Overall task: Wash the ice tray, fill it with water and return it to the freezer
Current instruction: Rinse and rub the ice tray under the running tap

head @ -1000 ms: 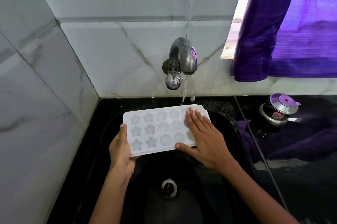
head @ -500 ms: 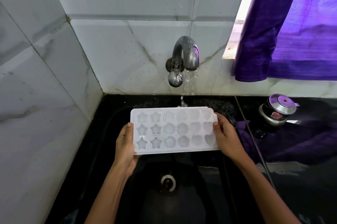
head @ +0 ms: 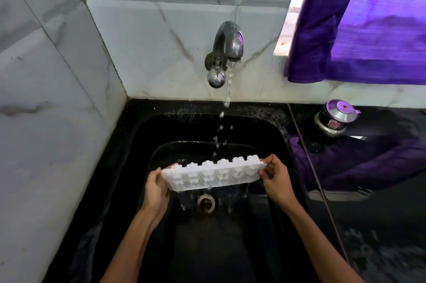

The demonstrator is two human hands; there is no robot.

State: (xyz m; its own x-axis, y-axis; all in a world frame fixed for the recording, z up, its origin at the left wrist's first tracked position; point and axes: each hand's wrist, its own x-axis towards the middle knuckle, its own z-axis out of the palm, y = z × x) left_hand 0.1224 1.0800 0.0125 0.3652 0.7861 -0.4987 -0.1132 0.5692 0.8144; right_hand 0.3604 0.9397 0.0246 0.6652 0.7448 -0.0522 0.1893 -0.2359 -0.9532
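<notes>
Now both arms reach out over the black sink [head: 272,135]. The left hand [head: 155,188] and the right hand [head: 275,180] each grip one end of the white ice tray [head: 212,173] between them. Before it lay flat; now its bumpy underside shows and water drips off.

Tap [head: 227,52] overhead — open sink [head: 265,126] below
</notes>
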